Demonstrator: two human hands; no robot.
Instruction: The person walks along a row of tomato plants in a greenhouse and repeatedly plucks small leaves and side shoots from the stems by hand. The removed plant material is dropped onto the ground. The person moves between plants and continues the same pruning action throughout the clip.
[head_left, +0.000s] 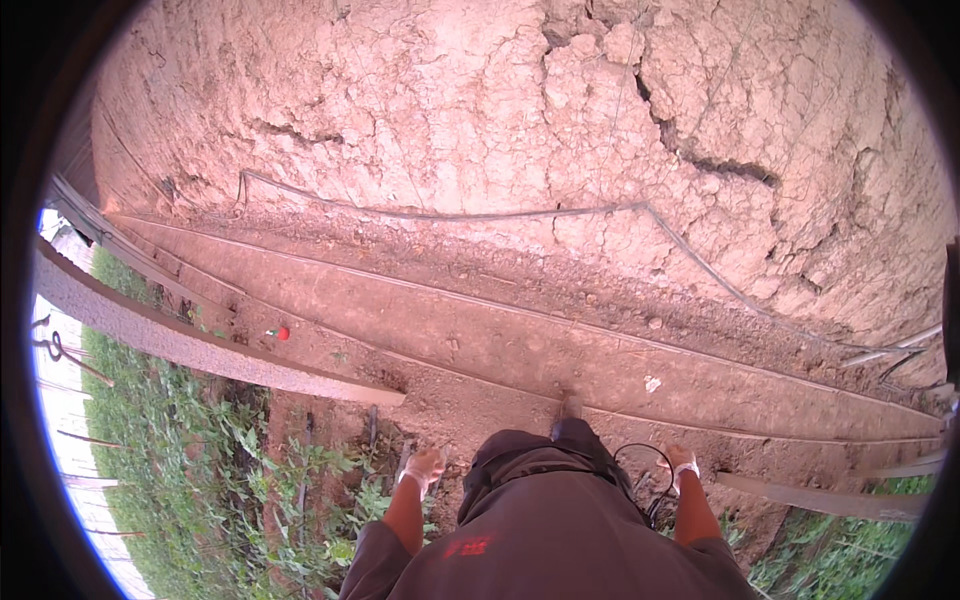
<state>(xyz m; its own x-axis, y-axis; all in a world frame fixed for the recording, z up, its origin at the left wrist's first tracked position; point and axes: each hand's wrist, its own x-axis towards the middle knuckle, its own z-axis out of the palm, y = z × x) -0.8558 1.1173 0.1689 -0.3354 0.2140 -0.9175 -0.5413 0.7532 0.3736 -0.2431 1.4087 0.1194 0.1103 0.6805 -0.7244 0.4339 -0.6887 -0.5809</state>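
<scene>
My left hand (426, 466) hangs beside my left hip, in what looks like a thin pale glove, with its fingers curled. Leafy green plants (352, 517) grow just left of it. On the other side, my right hand (681, 459) hangs apart from my trousers, also with pale covering at the wrist. A thin black cable (637, 446) loops from my right hip past its fingers; whether they touch it is not clear. I see nothing held in either hand. One shoe (571, 407) shows on the dirt path (510, 352).
A cracked earthen wall (450, 112) rises ahead, with a grey hose (480, 217) along its base. Thin rails or pipes (465, 300) edge the path. Concrete posts (225, 356) stand at left and right. A red object (283, 333) and a white scrap (652, 384) lie on the ground.
</scene>
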